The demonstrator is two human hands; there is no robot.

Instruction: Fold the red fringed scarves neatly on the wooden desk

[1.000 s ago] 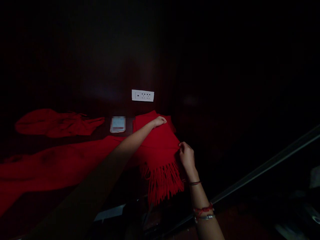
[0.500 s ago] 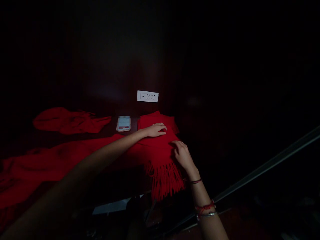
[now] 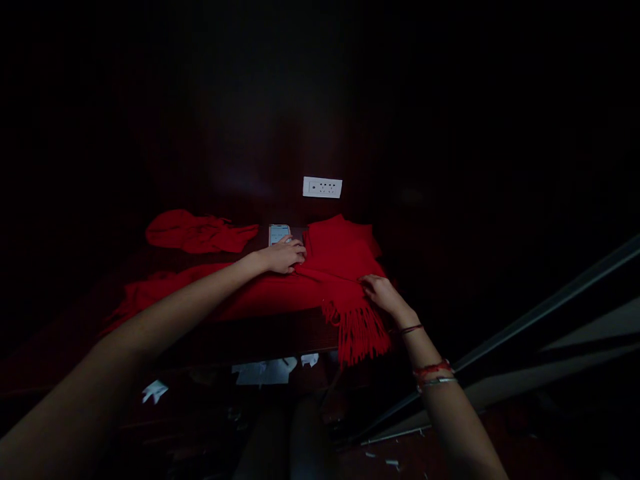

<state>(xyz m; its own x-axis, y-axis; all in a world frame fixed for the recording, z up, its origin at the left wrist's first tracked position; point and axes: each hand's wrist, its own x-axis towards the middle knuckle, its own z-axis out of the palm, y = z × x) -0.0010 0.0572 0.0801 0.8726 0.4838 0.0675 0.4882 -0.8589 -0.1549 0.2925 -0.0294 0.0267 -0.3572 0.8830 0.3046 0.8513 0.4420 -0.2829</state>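
Observation:
A red fringed scarf [image 3: 280,293] lies along the dark tabletop, its right part folded in layers and its fringe [image 3: 363,333] hanging over the front edge. My left hand [image 3: 286,256] has curled fingers closed on the scarf's far edge, just left of the folded part and in front of a phone [image 3: 278,233]. At the right side of the folds, my right hand [image 3: 383,292] pinches the cloth above the fringe. A raised crease runs across the scarf between the two hands. My fingers hide the phone's lower part.
A bunched red cloth [image 3: 197,231] rests at the back left of the tabletop. A white wall socket [image 3: 323,187] is above the folds. Below the table edge are pale papers [image 3: 265,371]. A pale rail [image 3: 550,303] slants along the right; small white scraps [image 3: 393,463] lie on the floor.
My left hand has moved left from on top of the folds to the scarf's edge by the phone. My right hand has closed on the cloth. The whole view has shifted.

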